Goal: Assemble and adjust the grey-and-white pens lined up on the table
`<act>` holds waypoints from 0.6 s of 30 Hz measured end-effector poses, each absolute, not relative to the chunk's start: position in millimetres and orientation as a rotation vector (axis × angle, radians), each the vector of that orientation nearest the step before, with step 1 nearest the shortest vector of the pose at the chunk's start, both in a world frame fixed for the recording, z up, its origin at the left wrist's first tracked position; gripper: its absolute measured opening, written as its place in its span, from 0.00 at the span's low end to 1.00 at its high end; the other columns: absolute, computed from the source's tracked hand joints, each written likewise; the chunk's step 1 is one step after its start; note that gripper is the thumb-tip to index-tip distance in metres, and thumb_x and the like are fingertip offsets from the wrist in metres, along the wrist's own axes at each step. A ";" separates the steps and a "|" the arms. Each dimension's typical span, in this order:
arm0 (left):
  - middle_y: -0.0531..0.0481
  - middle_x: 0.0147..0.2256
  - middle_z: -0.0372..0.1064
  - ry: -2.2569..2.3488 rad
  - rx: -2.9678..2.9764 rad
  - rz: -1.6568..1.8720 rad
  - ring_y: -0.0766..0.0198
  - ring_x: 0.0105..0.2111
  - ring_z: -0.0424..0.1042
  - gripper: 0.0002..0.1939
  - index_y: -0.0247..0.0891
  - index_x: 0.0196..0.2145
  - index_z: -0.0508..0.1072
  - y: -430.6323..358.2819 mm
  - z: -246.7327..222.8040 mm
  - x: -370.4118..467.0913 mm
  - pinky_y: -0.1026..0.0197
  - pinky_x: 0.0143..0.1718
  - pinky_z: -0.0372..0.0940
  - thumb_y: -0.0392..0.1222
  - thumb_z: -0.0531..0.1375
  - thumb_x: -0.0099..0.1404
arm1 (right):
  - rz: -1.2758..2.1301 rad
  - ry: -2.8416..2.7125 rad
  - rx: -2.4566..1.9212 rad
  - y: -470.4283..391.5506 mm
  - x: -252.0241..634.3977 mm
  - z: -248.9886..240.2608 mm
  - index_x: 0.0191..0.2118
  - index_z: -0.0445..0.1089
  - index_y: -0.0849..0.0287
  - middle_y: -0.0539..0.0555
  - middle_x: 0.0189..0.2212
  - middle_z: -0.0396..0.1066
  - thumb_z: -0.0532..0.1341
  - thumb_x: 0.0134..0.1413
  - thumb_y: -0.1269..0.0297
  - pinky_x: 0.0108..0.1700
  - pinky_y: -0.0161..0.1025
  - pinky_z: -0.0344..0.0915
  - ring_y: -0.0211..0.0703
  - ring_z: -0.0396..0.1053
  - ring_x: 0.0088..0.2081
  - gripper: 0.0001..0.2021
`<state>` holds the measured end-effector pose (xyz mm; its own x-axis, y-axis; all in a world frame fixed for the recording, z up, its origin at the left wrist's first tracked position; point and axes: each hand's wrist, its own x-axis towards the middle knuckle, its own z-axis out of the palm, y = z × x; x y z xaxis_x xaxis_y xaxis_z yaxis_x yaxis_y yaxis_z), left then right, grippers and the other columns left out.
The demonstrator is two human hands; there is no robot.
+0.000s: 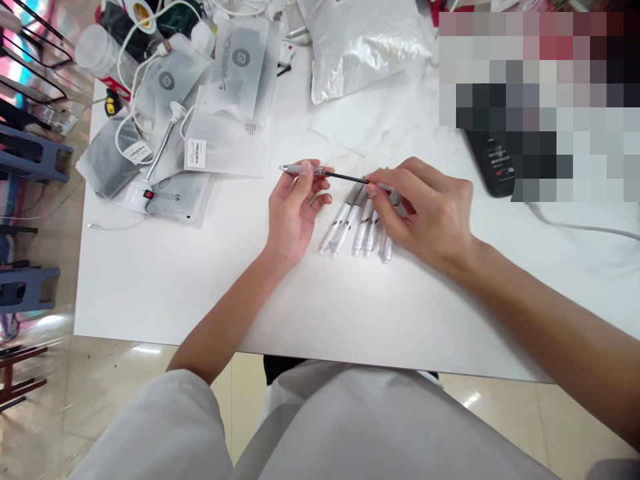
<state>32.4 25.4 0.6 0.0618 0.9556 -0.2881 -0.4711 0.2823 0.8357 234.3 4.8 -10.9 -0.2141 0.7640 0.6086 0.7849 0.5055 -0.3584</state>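
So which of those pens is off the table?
The pen held between both hands, left hand and right hand; a dark refill sticks out. The other pens lie side by side on the table.

Slim pen with grey clipped barrel and thin black refill, held level just above the table; five white-grey pens lay side by side, touching, beneath it

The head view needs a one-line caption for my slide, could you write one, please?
Left hand and right hand hold a thin pen above a row of pens on a white table.
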 end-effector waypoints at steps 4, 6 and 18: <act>0.50 0.48 0.79 0.976 0.596 1.192 0.63 0.47 0.79 0.10 0.45 0.47 0.76 25.6 0.4 32.4 0.61 0.45 0.75 0.50 0.66 0.72 | -0.042 -1.997 -1.291 5.8 233.5 -11.8 0.45 0.79 0.56 0.52 0.31 0.77 0.57 0.73 0.60 0.26 0.38 0.57 0.36 0.65 0.24 0.13; 0.49 0.47 0.79 0.967 0.610 1.188 0.64 0.45 0.79 0.09 0.44 0.46 0.77 25.8 0.3 32.1 0.62 0.44 0.74 0.49 0.66 0.73 | -0.040 -1.995 -1.288 5.4 233.4 -10.7 0.45 0.79 0.57 0.52 0.31 0.77 0.57 0.73 0.60 0.26 0.38 0.57 0.36 0.65 0.24 0.13; 0.49 0.45 0.78 0.982 0.584 1.163 0.68 0.41 0.77 0.07 0.41 0.44 0.77 25.7 6.5 33.1 0.66 0.42 0.71 0.46 0.65 0.74 | 0.029 -2.012 -1.288 4.0 234.5 -10.1 0.45 0.78 0.56 0.52 0.31 0.76 0.56 0.74 0.60 0.27 0.39 0.55 0.37 0.65 0.25 0.13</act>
